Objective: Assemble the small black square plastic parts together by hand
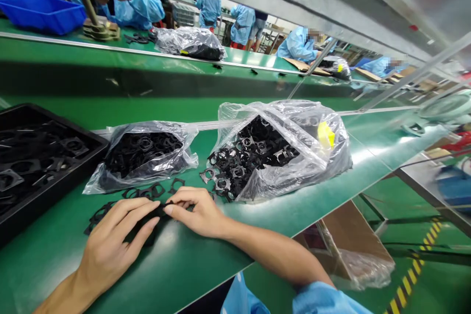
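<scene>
The left hand (110, 235) and right hand (198, 211) are pinching a black part (161, 213), seemingly unfinished, while many more are filling two near bags (287, 181).

Left hand (110, 243) — fingers aimed toward two o'clock, thumb opposed; right hand (198, 212) — thumb and forefinger pinched, forearm (268, 250) toward four o'clock.

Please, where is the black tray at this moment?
In the head view, the black tray is at the left edge, on the table, left of the small bag.
</scene>
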Action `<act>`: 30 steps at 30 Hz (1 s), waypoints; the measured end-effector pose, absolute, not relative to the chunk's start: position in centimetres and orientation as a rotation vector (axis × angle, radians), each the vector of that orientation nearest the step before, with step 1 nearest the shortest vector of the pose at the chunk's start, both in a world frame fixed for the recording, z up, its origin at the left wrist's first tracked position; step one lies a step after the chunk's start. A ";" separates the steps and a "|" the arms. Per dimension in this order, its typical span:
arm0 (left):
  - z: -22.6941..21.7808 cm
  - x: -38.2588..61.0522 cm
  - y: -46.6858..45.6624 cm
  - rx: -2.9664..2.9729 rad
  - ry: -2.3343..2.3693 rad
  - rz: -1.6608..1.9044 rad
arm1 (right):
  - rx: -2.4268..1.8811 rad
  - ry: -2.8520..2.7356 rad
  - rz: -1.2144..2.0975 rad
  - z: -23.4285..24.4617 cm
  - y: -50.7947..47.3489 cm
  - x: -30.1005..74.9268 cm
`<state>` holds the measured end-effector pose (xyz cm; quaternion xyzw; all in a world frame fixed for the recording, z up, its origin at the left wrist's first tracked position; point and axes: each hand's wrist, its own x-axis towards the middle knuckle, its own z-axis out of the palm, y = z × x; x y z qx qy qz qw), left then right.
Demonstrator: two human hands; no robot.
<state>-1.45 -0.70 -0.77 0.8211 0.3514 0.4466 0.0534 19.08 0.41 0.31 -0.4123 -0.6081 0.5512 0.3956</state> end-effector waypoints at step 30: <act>-1.1 -1.9 -0.9 2.325 1.006 1.267 | -0.925 -1.790 1.044 1.0 -0.1 19.2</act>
